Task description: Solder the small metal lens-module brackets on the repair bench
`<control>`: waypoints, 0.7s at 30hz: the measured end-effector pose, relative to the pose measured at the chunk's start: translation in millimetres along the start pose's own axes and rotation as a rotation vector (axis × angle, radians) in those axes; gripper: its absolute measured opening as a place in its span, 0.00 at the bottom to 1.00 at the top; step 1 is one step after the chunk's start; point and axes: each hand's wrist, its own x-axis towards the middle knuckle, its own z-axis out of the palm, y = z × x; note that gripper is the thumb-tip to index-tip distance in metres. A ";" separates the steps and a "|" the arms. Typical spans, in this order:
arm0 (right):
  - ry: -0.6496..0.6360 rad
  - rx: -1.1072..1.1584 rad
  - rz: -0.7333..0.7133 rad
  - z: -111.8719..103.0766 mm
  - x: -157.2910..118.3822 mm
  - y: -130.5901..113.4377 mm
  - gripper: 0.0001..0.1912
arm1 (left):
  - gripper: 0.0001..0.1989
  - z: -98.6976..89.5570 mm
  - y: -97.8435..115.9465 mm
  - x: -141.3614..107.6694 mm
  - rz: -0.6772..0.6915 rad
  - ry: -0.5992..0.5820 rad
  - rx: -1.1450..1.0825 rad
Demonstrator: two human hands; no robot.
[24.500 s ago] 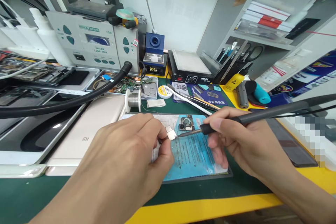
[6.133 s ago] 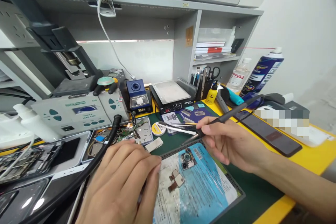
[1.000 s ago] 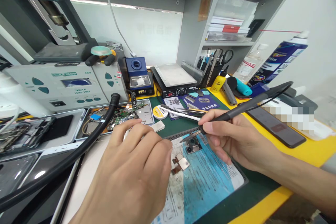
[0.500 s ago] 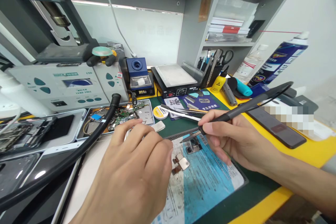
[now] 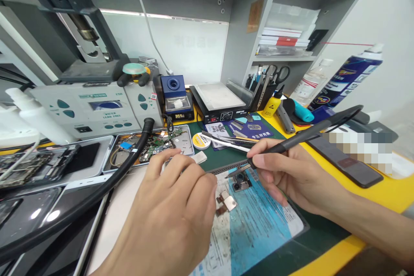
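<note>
My right hand is closed round the dark handle of a soldering iron. Its thin metal tip points left, beside a dual-lens camera module on the blue-and-white work mat. My left hand is at the left side of the mat with its fingers curled together. Its fingertips are turned away, so what they hold, if anything, is hidden. Between the hands a small silver part with brown flex connectors lies on the mat.
A black hose crosses the left side, in front of a tray of circuit boards. Behind stand a hot-air station, a soldering station and a heating plate. A phone lies right.
The view has shifted a little, so the bench appears slightly farther right and lower. Both hands keep nearly the same pose, and the iron's tip stays near the camera module.
</note>
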 end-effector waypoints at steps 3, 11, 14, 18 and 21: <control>0.003 -0.009 0.001 -0.7 -0.7 1.0 0.08 | 0.07 0.8 0.2 -2.0 -0.003 0.001 0.004; 0.013 -0.025 -0.013 1.0 2.2 1.4 0.10 | 0.08 1.3 0.7 0.2 -0.014 0.003 -0.025; 0.008 -0.028 -0.017 0.9 1.9 1.8 0.11 | 0.08 0.8 1.3 0.0 -0.008 0.021 -0.027; 0.010 -0.038 -0.014 0.2 1.1 2.8 0.11 | 0.08 0.6 1.8 -1.6 -0.004 0.023 -0.027; 0.010 -0.040 -0.015 0.4 0.8 2.4 0.11 | 0.08 1.0 1.5 -1.4 -0.009 0.016 -0.022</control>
